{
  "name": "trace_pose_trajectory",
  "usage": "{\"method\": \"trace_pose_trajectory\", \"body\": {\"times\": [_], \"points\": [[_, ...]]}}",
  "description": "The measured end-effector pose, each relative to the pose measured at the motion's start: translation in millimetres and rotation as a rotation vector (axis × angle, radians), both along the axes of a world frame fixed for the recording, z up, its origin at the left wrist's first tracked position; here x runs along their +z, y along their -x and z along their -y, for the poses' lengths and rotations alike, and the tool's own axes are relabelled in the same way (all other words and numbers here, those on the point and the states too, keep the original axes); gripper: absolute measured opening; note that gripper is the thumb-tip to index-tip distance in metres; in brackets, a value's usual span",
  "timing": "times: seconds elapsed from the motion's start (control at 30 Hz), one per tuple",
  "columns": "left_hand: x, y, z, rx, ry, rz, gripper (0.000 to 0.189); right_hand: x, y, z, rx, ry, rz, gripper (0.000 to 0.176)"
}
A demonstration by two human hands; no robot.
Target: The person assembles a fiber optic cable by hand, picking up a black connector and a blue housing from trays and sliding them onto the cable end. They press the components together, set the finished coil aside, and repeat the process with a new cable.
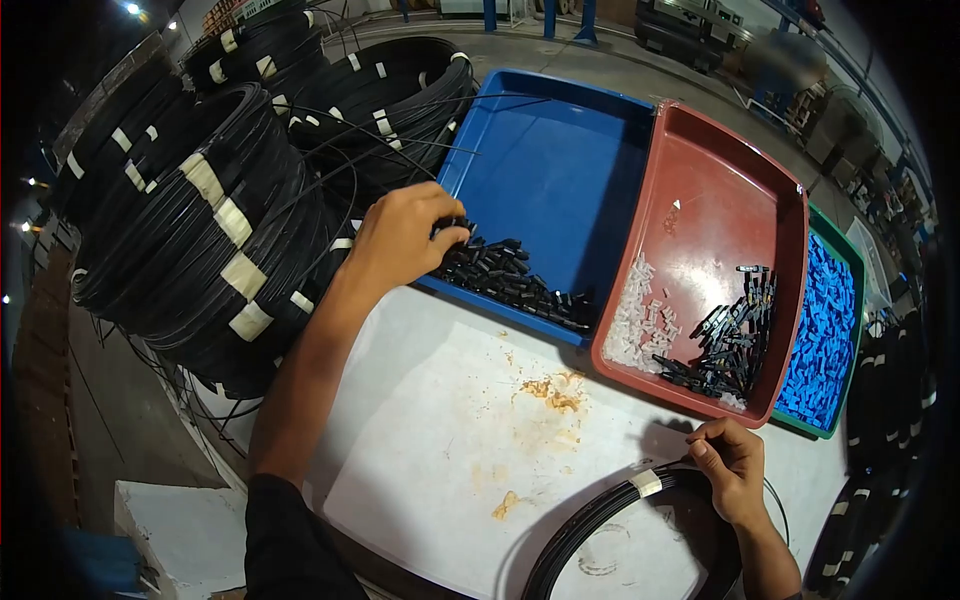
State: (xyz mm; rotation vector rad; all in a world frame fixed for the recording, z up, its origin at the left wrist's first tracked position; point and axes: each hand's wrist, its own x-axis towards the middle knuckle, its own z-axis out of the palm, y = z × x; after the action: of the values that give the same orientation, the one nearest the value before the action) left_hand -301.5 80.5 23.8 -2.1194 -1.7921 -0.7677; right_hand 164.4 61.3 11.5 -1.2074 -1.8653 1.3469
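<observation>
My left hand [400, 238] reaches over the near left corner of the blue tray [560, 165]. Its fingers are closed on small black plastic pieces [457, 224], just above a heap of similar black pieces [515, 275] along the tray's near edge. My right hand [735, 468] is in front of the red tray [715, 150], thumb and fingers pinched together at a thin black cable end. Under and beside it lies a coil of black cable [570, 535] bound with pale tape [646, 484]. The fingers partly hide what they hold.
The red tray holds white pieces [640, 320] and black pieces [735, 335]. A green tray [858, 265] of blue pieces [822, 335] stands right of it. Large taped cable coils [210, 230] are stacked at left, loose strands crossing the blue tray. Brown stains [552, 392] mark the white table [430, 420].
</observation>
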Motion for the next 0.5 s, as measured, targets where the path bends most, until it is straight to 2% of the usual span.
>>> {"method": "trace_pose_trajectory", "body": {"times": [0.07,0.23,0.33,0.47,0.5], "points": [[14.6,-6.5,3.5,0.08,0.075,0.334,0.021,1.8,2.7,-0.1,-0.039,0.02,-0.012,0.011],[20.4,-8.7,11.4,0.054,0.112,0.374,0.021,1.0,3.8,1.7,-0.058,0.009,-0.019,0.008],[14.7,-20.2,13.9,0.03,0.117,0.518,0.021,1.5,4.4,2.4,-0.043,-0.092,-0.005,0.009],[-6.2,-47.5,7.6,-0.166,0.068,0.719,0.02,-4.2,-2.8,-2.2,-0.047,-0.109,-0.042,0.009],[-9.0,-58.5,5.9,-0.203,0.085,0.846,0.02,0.3,0.7,-2.9,0.011,-0.203,-0.067,0.009]]}}
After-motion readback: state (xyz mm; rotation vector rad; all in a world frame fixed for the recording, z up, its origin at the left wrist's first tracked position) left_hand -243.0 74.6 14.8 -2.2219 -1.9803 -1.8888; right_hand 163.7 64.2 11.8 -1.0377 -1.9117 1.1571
